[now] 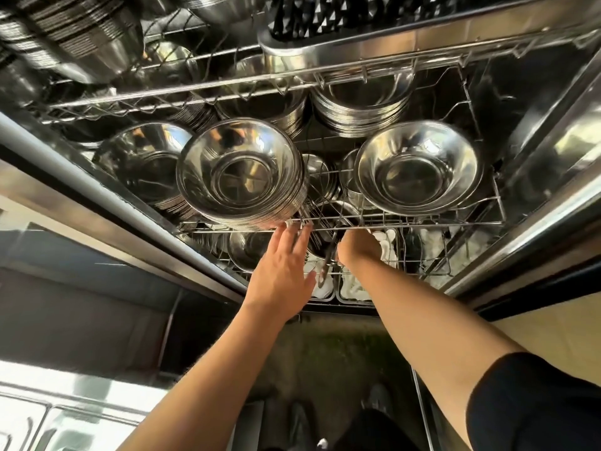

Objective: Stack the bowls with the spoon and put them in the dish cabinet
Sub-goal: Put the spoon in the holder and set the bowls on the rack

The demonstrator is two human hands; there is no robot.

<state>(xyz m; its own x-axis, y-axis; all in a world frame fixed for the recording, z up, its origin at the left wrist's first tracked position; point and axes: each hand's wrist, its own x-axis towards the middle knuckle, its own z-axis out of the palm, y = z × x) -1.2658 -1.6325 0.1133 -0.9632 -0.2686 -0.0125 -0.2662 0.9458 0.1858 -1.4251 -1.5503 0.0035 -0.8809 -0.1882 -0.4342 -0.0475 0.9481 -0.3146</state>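
Observation:
The dish cabinet's middle wire rack [422, 222] holds a tall stack of steel bowls [240, 174] on the left and a single wide steel bowl [418, 167] on the right. Between them, at the rack's front, sits a smaller steel bowl [341, 213]. A dark, thin utensil handle [327, 262] hangs down just below it. My left hand [283, 271] is open with spread fingers, its fingertips at the rack's front wire under the tall stack. My right hand [357, 249] reaches up under the small bowl, and its fingers are hidden behind the wires.
More bowl stacks [361, 109] fill the back of the rack, and another bowl [146, 161] stands far left. An upper rack [227, 76] carries pots and a tray. The lower rack holds a bowl [250, 249] and white cloths [387, 245]. Cabinet frame rails [520, 222] run along both sides.

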